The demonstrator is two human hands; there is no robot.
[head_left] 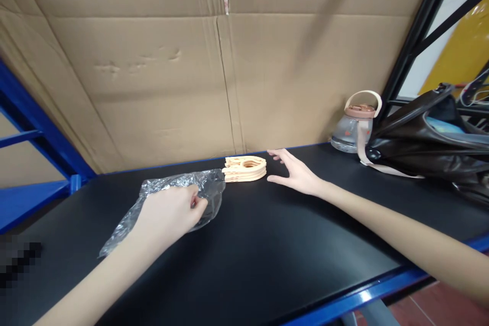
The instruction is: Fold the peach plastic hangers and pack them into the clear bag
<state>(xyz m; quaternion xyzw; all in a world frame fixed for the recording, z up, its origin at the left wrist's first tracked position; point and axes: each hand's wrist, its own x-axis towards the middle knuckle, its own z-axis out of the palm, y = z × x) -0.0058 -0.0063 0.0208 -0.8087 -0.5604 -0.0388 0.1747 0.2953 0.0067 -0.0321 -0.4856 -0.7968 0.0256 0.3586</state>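
A transparent plastic bag (210,191) lies crumpled on the black tabletop (244,265), left of centre. My left hand (171,209) is closed over it, the fingers curled into the film and the thumb bent in. Touching the bag's right end is a stack of cream plastic pieces (244,169) that look like folded clothes hangers, with rounded ends and an oval gap. Just right of that stack hovers my right hand (292,170), fingers spread and thumb apart, holding nothing. A small gap separates it from the stack.
Cardboard (153,86) walls off the back of the table. At the right stand a transparent water bottle (351,130) with a handle and strap, and a dark leather bag (424,142). Blue metal posts (42,127) rise at the left; a blue rail (359,298) edges the front.
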